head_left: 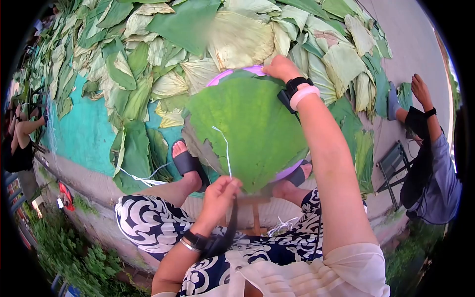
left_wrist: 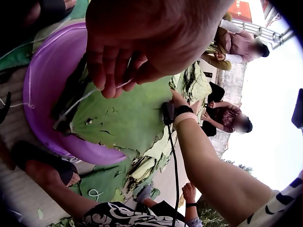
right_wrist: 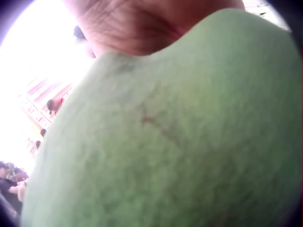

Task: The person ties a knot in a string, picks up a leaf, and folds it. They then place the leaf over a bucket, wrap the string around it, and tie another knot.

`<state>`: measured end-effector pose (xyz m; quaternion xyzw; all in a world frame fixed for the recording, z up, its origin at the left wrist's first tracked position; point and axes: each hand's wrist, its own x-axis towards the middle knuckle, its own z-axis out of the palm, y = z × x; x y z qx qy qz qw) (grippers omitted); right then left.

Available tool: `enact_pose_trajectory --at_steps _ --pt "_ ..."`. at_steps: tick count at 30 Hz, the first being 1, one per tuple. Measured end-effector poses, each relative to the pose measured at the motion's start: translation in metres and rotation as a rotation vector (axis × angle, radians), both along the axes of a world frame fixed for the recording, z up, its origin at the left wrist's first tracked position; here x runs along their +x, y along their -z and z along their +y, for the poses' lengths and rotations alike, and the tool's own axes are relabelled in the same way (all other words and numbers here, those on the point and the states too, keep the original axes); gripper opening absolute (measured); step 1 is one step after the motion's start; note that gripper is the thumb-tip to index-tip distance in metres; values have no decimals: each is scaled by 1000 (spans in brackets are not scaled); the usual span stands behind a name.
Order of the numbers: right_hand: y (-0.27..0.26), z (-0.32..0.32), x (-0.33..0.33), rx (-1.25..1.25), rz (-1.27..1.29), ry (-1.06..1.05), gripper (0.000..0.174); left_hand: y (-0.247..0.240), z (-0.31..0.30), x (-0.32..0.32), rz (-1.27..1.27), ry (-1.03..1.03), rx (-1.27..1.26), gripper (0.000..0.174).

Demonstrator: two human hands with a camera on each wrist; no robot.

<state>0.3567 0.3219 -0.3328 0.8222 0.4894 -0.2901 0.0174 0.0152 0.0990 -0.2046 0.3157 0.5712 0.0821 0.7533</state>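
Note:
A broad green lotus leaf [head_left: 247,128] lies over a purple basin [left_wrist: 35,85], whose rim shows around it. My right hand [head_left: 283,69] is at the leaf's far edge beside the basin rim, fingers curled; its fingertips are hidden. The same leaf [right_wrist: 165,127] fills most of the right wrist view, its edge dipping under the palm. At the leaf's near edge, my left hand [head_left: 220,195] pinches a thin white string [head_left: 227,148] between thumb and fingers. The string's free end lies across the leaf. Darker leaf layers [left_wrist: 71,99] sit underneath, inside the basin.
Loose lotus leaves [head_left: 242,37] are heaped beyond the basin on a green sheet [head_left: 89,128]. More white string [head_left: 143,179] lies at the left. Sandalled feet [head_left: 188,166] flank the basin. A person [head_left: 435,163] sits at the right near a folding stool [head_left: 394,166].

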Motion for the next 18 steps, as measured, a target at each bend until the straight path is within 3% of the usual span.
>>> enact_pose_trajectory --at_steps 6,9,12,15,18 --pt "7 24 7 -255 125 -84 38 0 0 2 -22 -24 42 15" --pt "52 28 22 -49 324 132 36 2 0 1 -31 -30 45 14" --pt "17 10 8 68 712 548 39 3 -2 1 -41 -27 56 14" --pt "38 14 20 30 398 257 43 4 -1 0 -47 -31 56 14" --pt "16 12 6 -38 51 76 42 3 -2 0 -45 -30 44 14"
